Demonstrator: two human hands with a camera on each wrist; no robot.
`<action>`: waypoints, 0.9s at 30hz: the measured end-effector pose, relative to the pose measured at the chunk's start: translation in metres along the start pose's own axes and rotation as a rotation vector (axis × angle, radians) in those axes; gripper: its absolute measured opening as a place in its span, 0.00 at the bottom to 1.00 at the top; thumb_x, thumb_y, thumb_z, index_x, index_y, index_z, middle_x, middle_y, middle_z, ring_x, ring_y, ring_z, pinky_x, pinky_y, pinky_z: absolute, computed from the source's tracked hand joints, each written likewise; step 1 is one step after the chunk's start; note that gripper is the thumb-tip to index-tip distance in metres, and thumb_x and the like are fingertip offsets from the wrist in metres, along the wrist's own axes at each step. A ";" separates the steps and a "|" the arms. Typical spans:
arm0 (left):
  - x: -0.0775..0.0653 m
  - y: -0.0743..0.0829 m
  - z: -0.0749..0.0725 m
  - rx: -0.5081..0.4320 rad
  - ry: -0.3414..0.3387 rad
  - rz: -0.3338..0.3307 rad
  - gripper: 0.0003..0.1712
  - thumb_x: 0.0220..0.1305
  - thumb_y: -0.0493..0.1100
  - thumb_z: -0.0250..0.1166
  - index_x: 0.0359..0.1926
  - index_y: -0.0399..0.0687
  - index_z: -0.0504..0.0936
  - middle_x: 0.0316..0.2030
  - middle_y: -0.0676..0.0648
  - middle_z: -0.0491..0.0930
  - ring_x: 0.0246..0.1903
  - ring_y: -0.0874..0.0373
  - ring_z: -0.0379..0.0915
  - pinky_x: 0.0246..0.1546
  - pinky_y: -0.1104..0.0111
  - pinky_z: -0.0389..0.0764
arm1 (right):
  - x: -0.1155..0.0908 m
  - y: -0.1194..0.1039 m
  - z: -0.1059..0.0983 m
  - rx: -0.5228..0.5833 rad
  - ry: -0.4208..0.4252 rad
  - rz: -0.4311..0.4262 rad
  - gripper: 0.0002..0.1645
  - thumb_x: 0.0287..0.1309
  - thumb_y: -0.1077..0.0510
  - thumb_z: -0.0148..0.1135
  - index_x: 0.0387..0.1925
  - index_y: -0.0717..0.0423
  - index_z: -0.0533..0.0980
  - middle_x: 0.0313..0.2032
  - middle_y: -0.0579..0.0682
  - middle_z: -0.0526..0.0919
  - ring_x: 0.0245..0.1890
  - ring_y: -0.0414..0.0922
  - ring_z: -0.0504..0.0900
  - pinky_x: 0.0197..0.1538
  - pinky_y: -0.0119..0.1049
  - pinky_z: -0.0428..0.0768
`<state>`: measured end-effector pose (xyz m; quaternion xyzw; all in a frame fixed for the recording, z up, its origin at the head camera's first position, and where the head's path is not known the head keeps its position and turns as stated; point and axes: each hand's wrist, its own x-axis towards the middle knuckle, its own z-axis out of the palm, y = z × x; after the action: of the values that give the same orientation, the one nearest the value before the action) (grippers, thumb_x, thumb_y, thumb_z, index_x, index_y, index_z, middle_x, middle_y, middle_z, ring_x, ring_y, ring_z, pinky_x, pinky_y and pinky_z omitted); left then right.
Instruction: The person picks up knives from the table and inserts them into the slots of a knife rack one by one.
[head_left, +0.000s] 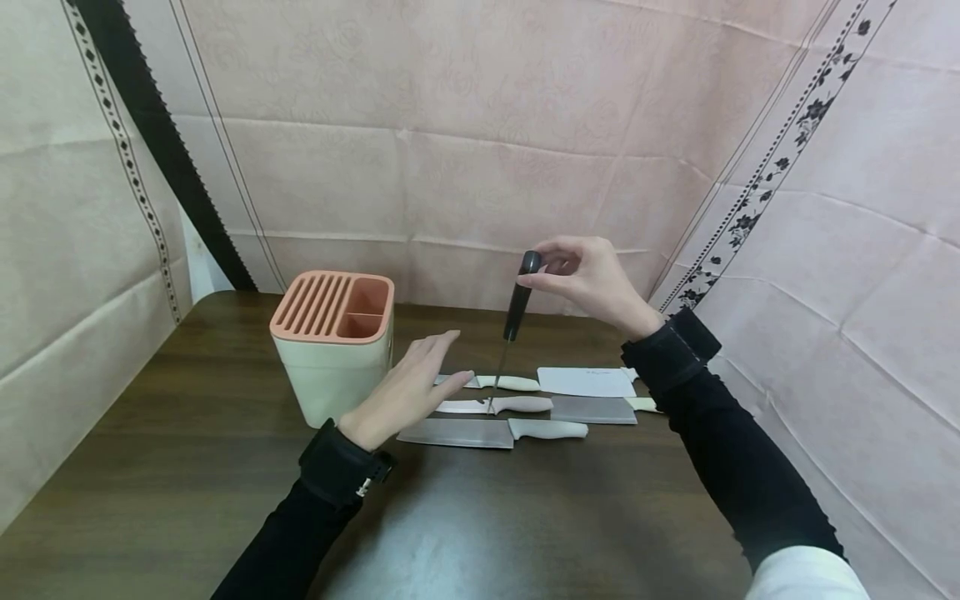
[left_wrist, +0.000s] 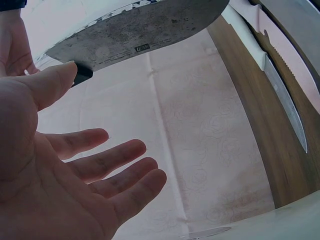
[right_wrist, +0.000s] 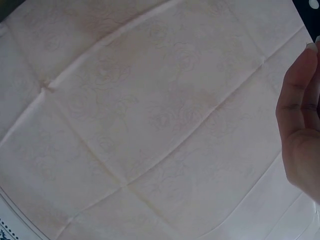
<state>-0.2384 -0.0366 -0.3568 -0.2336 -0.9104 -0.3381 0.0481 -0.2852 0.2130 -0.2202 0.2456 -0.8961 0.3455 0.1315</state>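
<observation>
My right hand (head_left: 588, 275) pinches a black-handled knife (head_left: 517, 308) by the top of its handle, blade down, above the table. In the left wrist view that knife's broad, marked blade (left_wrist: 145, 40) shows side-on. The right wrist view catches only the fingers (right_wrist: 295, 107) and a dark bit of the handle (right_wrist: 309, 20). Beside the knife block (head_left: 341, 379), my left hand (head_left: 405, 392) is held with fingers extended and nothing in it. The block is pale green with an orange slotted top; two square openings sit at its right side.
Several pale-handled knives lie in rows on the brown table (head_left: 525, 517). A wide-bladed knife (head_left: 457, 432) is frontmost, behind it a pale knife (head_left: 525, 404) and a slim knife (head_left: 513, 383). A white cleaver (head_left: 585, 382) and a grey cleaver (head_left: 592, 409) lie to the right. Cloth hangs around.
</observation>
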 end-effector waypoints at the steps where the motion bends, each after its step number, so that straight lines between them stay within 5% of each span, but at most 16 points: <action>1: 0.000 0.000 0.000 -0.001 0.000 0.000 0.40 0.70 0.61 0.53 0.74 0.47 0.53 0.71 0.41 0.59 0.72 0.46 0.53 0.67 0.48 0.64 | 0.000 -0.001 0.000 0.001 -0.003 -0.005 0.21 0.49 0.48 0.74 0.44 0.49 0.82 0.33 0.48 0.86 0.31 0.42 0.81 0.38 0.32 0.77; 21: 0.015 0.021 -0.010 -0.062 0.026 -0.003 0.40 0.69 0.67 0.49 0.74 0.53 0.54 0.71 0.47 0.60 0.71 0.52 0.54 0.69 0.50 0.63 | 0.008 -0.018 0.015 0.014 -0.035 -0.126 0.20 0.48 0.52 0.75 0.43 0.55 0.82 0.32 0.50 0.87 0.29 0.43 0.82 0.35 0.31 0.79; 27: 0.024 0.029 -0.013 -0.118 0.083 0.081 0.37 0.71 0.63 0.49 0.73 0.52 0.57 0.69 0.47 0.64 0.69 0.52 0.58 0.67 0.49 0.65 | 0.009 -0.018 0.022 0.044 -0.051 -0.159 0.16 0.47 0.54 0.75 0.40 0.53 0.83 0.30 0.48 0.87 0.27 0.41 0.82 0.34 0.34 0.80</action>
<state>-0.2473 -0.0165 -0.3239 -0.2583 -0.8759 -0.3984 0.0853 -0.2849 0.1832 -0.2230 0.3276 -0.8690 0.3473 0.1304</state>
